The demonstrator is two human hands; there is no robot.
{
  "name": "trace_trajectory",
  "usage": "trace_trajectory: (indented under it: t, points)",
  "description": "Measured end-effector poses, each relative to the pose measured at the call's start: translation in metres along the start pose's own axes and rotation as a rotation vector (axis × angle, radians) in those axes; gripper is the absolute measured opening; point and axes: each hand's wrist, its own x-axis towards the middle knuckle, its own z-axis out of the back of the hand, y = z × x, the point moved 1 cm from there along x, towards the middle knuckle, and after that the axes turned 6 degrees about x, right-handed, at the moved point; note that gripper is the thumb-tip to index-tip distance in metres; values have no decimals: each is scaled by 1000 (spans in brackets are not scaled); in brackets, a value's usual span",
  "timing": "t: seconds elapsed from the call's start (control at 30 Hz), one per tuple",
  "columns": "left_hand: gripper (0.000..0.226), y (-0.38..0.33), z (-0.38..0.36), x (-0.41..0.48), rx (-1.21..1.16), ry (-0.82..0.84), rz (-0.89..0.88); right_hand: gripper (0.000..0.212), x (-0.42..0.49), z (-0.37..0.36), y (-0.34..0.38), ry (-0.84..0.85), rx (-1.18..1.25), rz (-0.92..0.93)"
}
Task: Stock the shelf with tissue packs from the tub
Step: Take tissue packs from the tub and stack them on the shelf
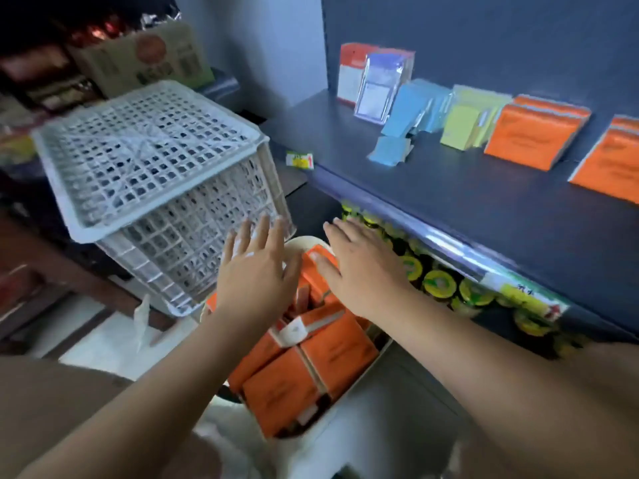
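Two hands reach over the white tub [304, 242] at near centre; the left hand [256, 271] has its fingers spread, the right hand [359, 267] has them straight and close together; neither grips anything; at least five orange tissue packs [335, 347] lie jumbled in the tub; two orange stacks [532, 136] lean on the dark shelf [484, 209], far right.
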Motion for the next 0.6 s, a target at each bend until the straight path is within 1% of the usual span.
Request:
trace_trajectory:
  t: [0.13,0.23,0.3,0.4,0.5,0.53,0.6]
  points:
    - [69,31,-34,-32,-62,228,70,62,-12,-48,17,192,34,21]
    - [70,46,-51,-46,-82,329,81,59,-16,-72,22,331,3,33]
    - [62,54,-63,-53,-96,409,83,53,-15,-87,22,426,-35,38]
    - [53,66,-76,-57,-190,530,126,44,-13,-100,24,607,-72,29]
    - [52,74,-82,-59,-197,528,106,48,-11,-101,25,739,-51,50]
    - [51,76,-83,-59,-176,513,103,49,-9,-102,24,750,-28,58]
    - [54,75,-83,-59,-117,510,95,44,-4,-103,21,772,6,59]
